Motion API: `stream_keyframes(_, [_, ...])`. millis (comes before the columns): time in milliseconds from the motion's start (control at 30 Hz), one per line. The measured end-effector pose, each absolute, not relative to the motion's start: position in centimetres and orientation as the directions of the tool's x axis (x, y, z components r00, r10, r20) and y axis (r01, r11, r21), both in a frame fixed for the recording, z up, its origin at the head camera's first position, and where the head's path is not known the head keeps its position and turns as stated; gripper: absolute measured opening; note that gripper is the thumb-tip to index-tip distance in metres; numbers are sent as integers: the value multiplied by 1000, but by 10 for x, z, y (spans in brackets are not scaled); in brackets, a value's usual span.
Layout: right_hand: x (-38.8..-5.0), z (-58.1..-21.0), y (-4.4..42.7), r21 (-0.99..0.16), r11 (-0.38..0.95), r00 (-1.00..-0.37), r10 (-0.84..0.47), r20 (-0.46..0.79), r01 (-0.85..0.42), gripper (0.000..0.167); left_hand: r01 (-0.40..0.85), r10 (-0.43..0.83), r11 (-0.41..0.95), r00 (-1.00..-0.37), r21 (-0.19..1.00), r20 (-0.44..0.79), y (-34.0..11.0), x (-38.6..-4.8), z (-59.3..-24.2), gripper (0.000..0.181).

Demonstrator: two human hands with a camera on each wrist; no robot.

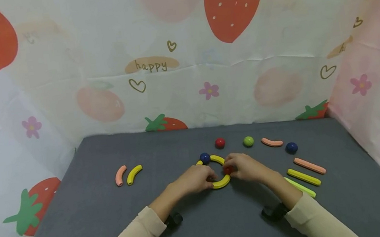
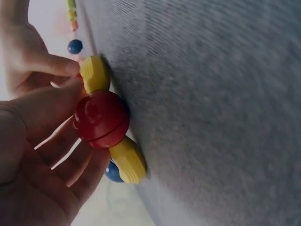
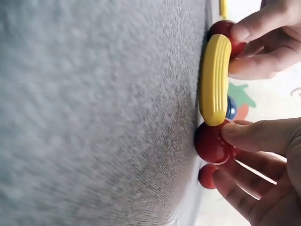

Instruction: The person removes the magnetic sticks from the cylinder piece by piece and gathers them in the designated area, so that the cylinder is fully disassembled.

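Observation:
Three curved yellow rods form a ring with balls between their ends: a blue ball [image 1: 205, 158] at the back and a red ball on either side. My left hand [image 1: 196, 179] pinches the left red ball [image 2: 102, 118], which sits between two yellow rod ends. On the other side my right hand [image 1: 244, 166] holds the right red ball [image 3: 212, 143] between thumb and fingers. The front curved yellow rod [image 3: 215, 80] runs between both red balls. In the head view the left red ball is hidden behind my left hand.
Left on the grey table [image 1: 99, 222] lie a curved pink rod [image 1: 120, 175] and a curved yellow rod [image 1: 134, 174]. Behind the ring are a red ball [image 1: 220, 143] and a green ball [image 1: 248, 141]. Rightward are a blue ball [image 1: 291, 147], a curved pink rod [image 1: 272, 142] and straight rods [image 1: 304, 177].

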State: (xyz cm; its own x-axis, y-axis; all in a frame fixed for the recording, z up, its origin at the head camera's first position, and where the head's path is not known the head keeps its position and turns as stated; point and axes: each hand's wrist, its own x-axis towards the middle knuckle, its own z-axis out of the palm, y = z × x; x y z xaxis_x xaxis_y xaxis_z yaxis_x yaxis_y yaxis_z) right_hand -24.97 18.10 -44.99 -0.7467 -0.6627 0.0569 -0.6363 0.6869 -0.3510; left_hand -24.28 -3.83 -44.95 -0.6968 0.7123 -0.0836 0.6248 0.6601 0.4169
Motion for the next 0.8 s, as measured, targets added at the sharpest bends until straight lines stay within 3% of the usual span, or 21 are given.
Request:
stream_keyframes(300, [-241,-451,176,-331,683,-736,-674,55,-651,22,706,739,617,-671,348,52,-51,-248,-451,28])
stream_keyframes(500, [-239,-452,171,-337,678,-730,-682,43,-654,26,788,775,560,-608,256,175,-57,-253,-455,31])
stream_keyframes(800, [-237,-453,168,-353,669,-728,-683,55,-654,27,751,768,613,-640,248,39,-45,-238,-449,15])
